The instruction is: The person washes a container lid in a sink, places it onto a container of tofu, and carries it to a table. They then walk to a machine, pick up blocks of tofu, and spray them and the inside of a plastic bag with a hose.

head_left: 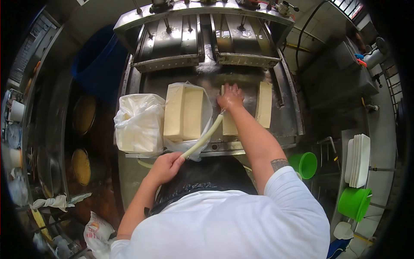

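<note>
My left hand (pixel 167 167) is closed round a pale yellow-green hose (pixel 202 139). Water runs from the hose's far end, close to my right wrist. My right hand (pixel 230 97) lies with fingers spread on the far part of a cream-coloured block (pixel 230 126), which looks like cheese or tofu; my arm hides some of it. To its right stands another block (pixel 264 103). On the left, two blocks (pixel 173 112) sit side by side on an opened plastic bag (pixel 208 105). Farthest left is a block wrapped in a white plastic bag (pixel 140 123).
All this rests on a wet metal table (pixel 282 121). Beyond it stands a press frame (pixel 207 9) with two metal trays (pixel 168 64). A blue barrel (pixel 97 64) is at the left; green buckets (pixel 304 165) and stacked white trays (pixel 359 160) are at the right.
</note>
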Demonstrator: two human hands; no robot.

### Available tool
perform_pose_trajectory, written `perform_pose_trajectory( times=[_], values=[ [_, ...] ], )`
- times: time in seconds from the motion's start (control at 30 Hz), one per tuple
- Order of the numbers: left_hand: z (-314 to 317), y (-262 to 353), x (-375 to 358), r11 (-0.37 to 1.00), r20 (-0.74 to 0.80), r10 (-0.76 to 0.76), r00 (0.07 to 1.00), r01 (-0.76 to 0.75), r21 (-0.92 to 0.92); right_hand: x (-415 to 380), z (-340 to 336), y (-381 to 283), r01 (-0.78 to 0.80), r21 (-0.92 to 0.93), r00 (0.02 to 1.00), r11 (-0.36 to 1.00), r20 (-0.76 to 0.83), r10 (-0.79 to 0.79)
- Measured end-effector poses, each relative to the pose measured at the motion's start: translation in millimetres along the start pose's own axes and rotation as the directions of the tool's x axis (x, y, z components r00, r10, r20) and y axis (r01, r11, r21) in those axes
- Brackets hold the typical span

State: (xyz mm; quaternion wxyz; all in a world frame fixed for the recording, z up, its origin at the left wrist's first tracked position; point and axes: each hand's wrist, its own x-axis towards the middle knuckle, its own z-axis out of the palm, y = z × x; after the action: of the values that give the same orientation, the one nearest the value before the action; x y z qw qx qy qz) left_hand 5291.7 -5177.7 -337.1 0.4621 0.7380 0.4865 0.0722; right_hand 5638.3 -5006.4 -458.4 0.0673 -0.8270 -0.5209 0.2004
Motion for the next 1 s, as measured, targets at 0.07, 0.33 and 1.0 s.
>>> perform_pose_trajectory(
  times=[0.07,0.33,1.0],
  values=[
    [-1,1,0,1.0,-0.05,-0.012,0.999,0.011,-0.014,3,6,3,0.035,0.005,0.999,0.999,0.007,-0.035],
    [-2,-9,-16,0.997,0.037,-0.066,0.997,0.067,-0.022,-138,17,17,0.012,-0.102,1.0,0.995,-0.001,-0.012],
    [4,-30,-5,1.0,0.083,0.006,0.997,-0.007,0.012,-176,46,86,0.457,-0.135,0.848,0.879,-0.232,-0.477]
  ],
)
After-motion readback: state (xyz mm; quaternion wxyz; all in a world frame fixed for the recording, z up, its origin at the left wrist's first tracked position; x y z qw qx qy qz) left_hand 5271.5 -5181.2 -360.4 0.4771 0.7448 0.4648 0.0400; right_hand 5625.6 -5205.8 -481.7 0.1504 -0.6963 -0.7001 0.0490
